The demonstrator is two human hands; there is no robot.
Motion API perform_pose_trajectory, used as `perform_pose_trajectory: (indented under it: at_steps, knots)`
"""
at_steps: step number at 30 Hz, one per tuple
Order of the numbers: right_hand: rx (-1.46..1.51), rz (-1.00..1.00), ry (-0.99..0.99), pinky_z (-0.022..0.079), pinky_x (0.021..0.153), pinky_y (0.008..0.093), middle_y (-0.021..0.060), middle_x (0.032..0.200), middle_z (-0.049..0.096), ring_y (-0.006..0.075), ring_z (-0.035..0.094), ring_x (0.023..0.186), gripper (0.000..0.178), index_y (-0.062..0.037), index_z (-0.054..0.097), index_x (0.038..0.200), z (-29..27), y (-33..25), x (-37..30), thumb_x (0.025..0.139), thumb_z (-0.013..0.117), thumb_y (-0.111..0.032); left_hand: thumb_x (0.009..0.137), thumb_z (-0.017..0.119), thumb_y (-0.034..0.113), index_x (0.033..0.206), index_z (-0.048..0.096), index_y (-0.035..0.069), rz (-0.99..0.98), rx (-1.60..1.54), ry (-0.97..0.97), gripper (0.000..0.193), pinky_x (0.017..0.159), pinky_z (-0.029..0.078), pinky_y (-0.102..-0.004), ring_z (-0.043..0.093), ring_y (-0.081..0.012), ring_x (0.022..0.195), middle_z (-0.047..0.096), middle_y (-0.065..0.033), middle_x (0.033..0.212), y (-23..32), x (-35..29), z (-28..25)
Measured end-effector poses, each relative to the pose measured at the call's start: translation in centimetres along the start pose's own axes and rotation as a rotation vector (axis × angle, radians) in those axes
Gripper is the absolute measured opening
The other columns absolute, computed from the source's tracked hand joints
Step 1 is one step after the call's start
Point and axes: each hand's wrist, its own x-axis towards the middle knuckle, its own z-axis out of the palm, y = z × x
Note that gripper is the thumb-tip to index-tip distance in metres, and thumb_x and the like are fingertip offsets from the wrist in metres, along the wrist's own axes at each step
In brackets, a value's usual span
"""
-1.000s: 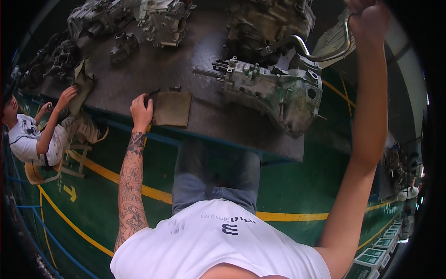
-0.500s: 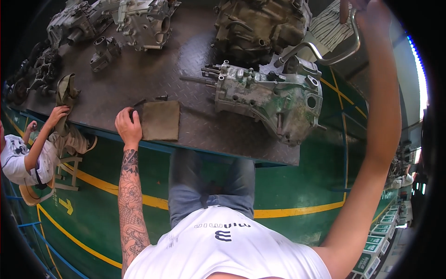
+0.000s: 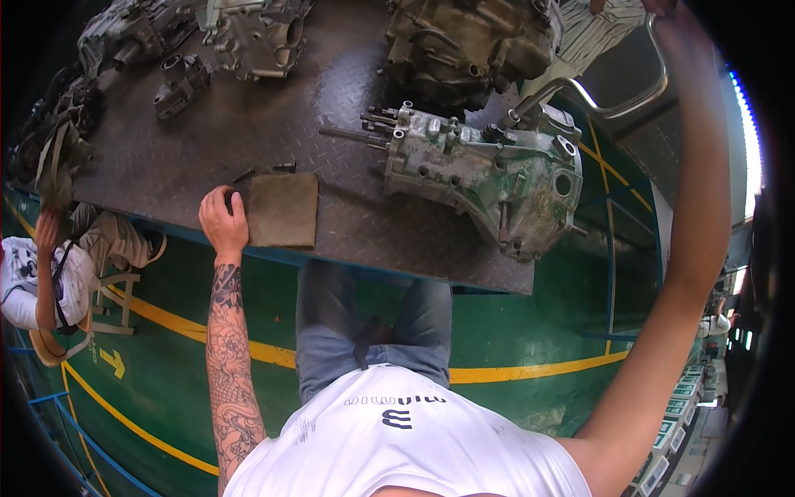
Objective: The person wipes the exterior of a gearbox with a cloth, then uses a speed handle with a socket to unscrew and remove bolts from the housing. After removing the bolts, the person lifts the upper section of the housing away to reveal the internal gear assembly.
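Crank wrench (image 3: 611,113) looks stiff, hefty; grab its top, where right grip (image 3: 686,33) clasps. Left grip (image 3: 224,222) rests loose, tabletop (image 3: 356,236) front edge.

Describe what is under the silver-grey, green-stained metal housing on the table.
Dark, patterned metal tabletop shows in front of and left of the silver-grey, green-stained metal housing. What lies directly beneath is covered and cannot be seen.

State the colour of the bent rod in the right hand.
Shiny silver; the bent rod shows in the head view.
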Motion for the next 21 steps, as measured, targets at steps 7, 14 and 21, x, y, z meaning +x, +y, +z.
perform_pose_trajectory:
  at_steps: [7, 14, 21]
  knots:
    - [-0.026, 0.09, 0.067, 0.047, 0.082, 0.0283, 0.0056, 0.107, 0.06, 0.0155, 0.056, 0.094, 0.031, -0.0022, 0.057, 0.128, 1.5, 0.9, 0.3, 0.103, 0.058, -0.02, 0.1, 0.058, 0.031, 0.108, 0.068, 0.005, -0.013, -0.011, -0.024, 0.029, 0.101, 0.044, -0.0474, 0.061, -0.0363, 0.113, 0.069, -0.0136, 0.112, 0.0, 0.0, 0.0]
    - [-0.037, 0.23, 0.247, 0.044, 0.071, 0.0279, 0.0051, 0.099, 0.057, 0.0146, 0.053, 0.084, 0.032, -0.0023, 0.055, 0.123, 1.5, 4.3, 3.2, 0.102, 0.06, -0.025, 0.101, 0.057, 0.032, 0.109, 0.068, 0.005, -0.017, -0.003, -0.032, 0.03, 0.101, 0.044, -0.0473, 0.06, -0.036, 0.114, 0.069, -0.0139, 0.113, -0.1, 0.0, -0.1]
    - [-0.002, 0.284, 0.312, 0.041, 0.061, 0.0276, 0.0046, 0.091, 0.054, 0.0137, 0.05, 0.074, 0.034, -0.0023, 0.053, 0.118, 2.2, 5.6, 4.1, 0.102, 0.062, -0.031, 0.101, 0.057, 0.033, 0.109, 0.068, 0.005, -0.021, 0.004, -0.007, 0.031, 0.102, 0.044, -0.0471, 0.061, -0.0356, 0.114, 0.069, -0.0138, 0.113, 0.0, 0.0, -0.1]
